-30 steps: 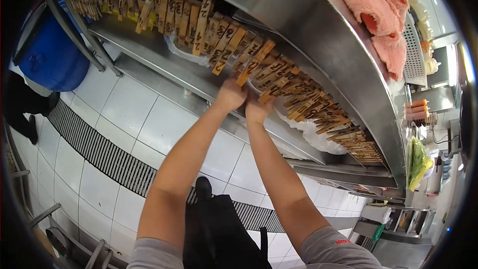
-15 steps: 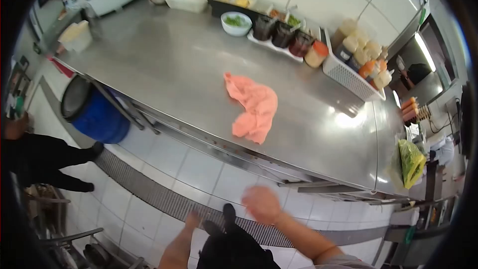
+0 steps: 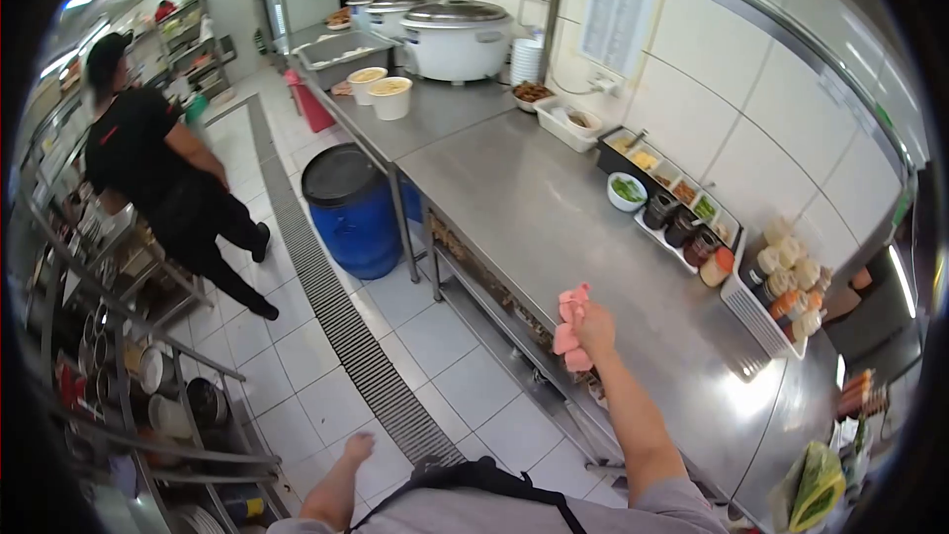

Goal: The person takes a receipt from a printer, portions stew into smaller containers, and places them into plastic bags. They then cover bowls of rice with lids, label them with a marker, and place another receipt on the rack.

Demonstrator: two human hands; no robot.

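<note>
My right hand [image 3: 595,330] is closed around a bunched pink cloth [image 3: 570,334] at the front edge of the steel counter [image 3: 514,188]. Parts of the cloth stick out above and below my fingers. Low over the tiled floor, my left hand [image 3: 359,447] hangs with its fingers loosely curled, and I see nothing in it. Further along the counter, beyond my right hand, stand a white bowl of chopped greens [image 3: 626,192] and several dark sauce jars [image 3: 680,225].
A lidded blue barrel [image 3: 356,222] stands by the counter's leg. To the left, a person in black [image 3: 163,158] walks beside the floor drain [image 3: 321,277]. Large rice cookers [image 3: 455,40] sit at the back. A white basket [image 3: 756,311] holds squeeze bottles; metal racks line the left.
My right hand has taken hold of the pink cloth, which lay spread on the counter. The view has turned up and left, bringing the rice cookers and the whole person in black into sight.
</note>
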